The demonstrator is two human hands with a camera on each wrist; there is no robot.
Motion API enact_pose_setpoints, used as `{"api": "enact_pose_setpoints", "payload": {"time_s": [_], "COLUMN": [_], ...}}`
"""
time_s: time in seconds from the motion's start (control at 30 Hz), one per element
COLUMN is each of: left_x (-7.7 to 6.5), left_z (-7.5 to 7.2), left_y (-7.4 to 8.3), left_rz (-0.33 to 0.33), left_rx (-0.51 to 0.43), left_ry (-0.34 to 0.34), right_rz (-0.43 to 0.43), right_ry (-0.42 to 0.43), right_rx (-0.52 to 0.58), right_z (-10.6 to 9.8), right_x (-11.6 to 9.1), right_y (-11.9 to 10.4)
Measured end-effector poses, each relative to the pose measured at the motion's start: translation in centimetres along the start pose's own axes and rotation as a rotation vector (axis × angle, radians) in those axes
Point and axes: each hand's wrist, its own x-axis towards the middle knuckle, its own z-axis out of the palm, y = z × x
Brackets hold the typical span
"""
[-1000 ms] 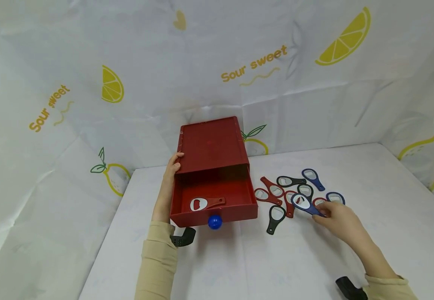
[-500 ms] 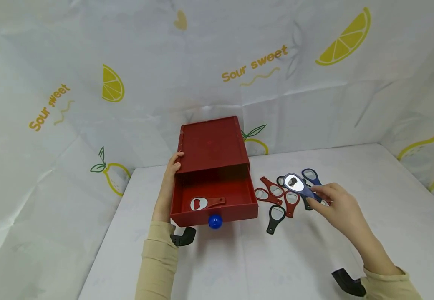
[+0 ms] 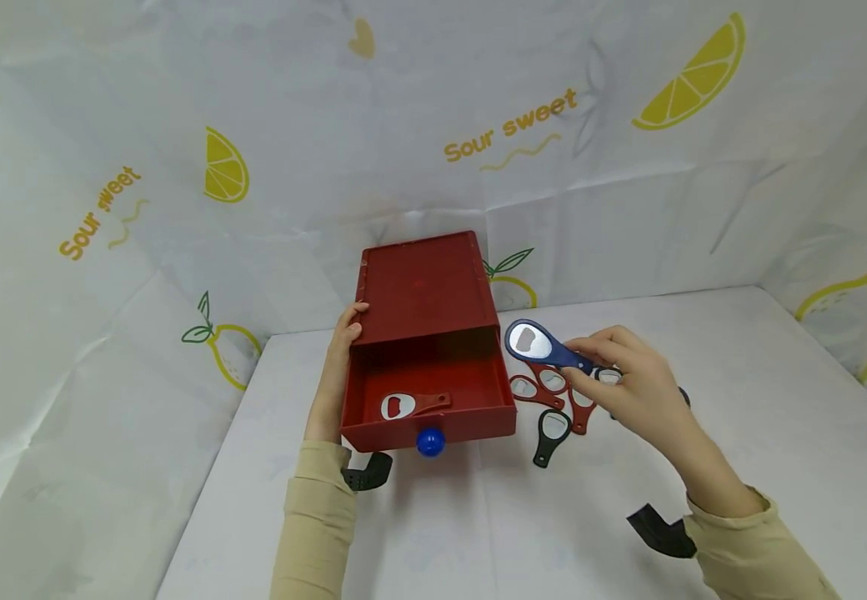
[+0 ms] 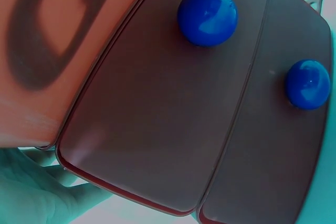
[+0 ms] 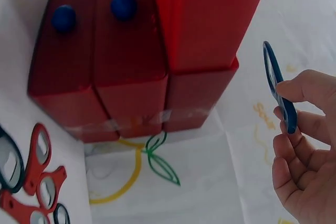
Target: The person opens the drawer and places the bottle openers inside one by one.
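My left hand (image 3: 338, 362) lies along the left side of a red drawer cabinet (image 3: 428, 292), its fingers against the wall. The cabinet's top drawer (image 3: 474, 379) is pulled out; a red bottle opener (image 3: 428, 405) with a metal head lies inside, near the drawer's blue knob (image 3: 430, 442). To the right of the drawer, my right hand (image 3: 632, 379) pinches a blue bottle opener (image 3: 553, 350) by its handle, head pointing left, raised over the other openers. The right wrist view shows that blue opener (image 5: 271, 69) edge-on between thumb and fingers.
Several red and dark bottle openers lie on the white table right of the cabinet, among them a black one (image 3: 543, 450) nearest the front. Two lower drawers stay closed, each with a blue knob (image 4: 207, 17). A white printed cloth (image 3: 291, 208) hangs behind.
My right hand has lifted the blue bottle opener from the pile and carried it left and upward toward the drawer. The left hand and the cabinet have kept their places.
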Motion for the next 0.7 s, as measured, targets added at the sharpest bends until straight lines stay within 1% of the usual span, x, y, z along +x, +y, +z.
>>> {"api": "enact_pose_setpoints", "payload": {"time_s": [0.03, 0.07, 0.13, 0.23, 0.3, 0.33, 0.37, 0.47, 0.53, 0.6, 0.63, 0.67, 0.7], "left_x": [0.1, -0.3, -1.1, -1.7, -1.9, -2.0, -2.1, -2.3, -2.5, -2.5, -2.5, -1.3, -1.3], "left_z": [-0.1, 0.9, 3.1, 5.1, 5.8, 6.0, 6.2, 6.5, 6.4, 6.2, 6.0, 4.0, 3.8], "left_y": [-0.5, 1.0, 4.3, 7.4, 8.7, 9.2, 9.5, 10.1, 9.7, 9.2, 9.0, 6.1, 5.9], "left_rz": [-0.013, -0.052, -0.168, -0.223, -0.239, -0.254, -0.253, -0.260, -0.267, -0.259, -0.235, -0.148, -0.156], "left_rx": [0.022, 0.025, 0.048, 0.073, 0.080, 0.073, 0.066, 0.055, 0.055, 0.075, 0.058, 0.082, 0.091], "left_ry": [0.018, 0.031, 0.084, 0.125, 0.138, 0.140, 0.142, 0.153, 0.157, 0.165, 0.152, 0.111, 0.105], "right_rz": [-0.011, -0.020, -0.030, -0.018, -0.007, -0.004, -0.004, -0.015, -0.032, -0.052, -0.068, -0.077, -0.091], "right_ry": [-0.006, -0.015, -0.038, -0.090, -0.128, -0.146, -0.162, -0.209, -0.248, -0.292, -0.316, -0.344, -0.371], "right_rx": [0.016, 0.029, 0.047, 0.075, 0.099, 0.111, 0.120, 0.142, 0.144, 0.158, 0.161, 0.164, 0.162], "right_z": [0.2, 0.4, 0.9, 1.5, 1.9, 2.1, 2.4, 3.0, 3.5, 4.0, 4.2, 4.5, 4.7], "right_x": [0.3, 0.5, 1.1, 1.8, 2.3, 2.6, 2.8, 3.7, 4.2, 4.7, 4.9, 5.2, 5.3], "right_y": [-0.2, -0.4, -0.7, -1.2, -1.6, -1.8, -2.0, -2.9, -3.5, -4.0, -4.2, -4.4, -4.6]}}
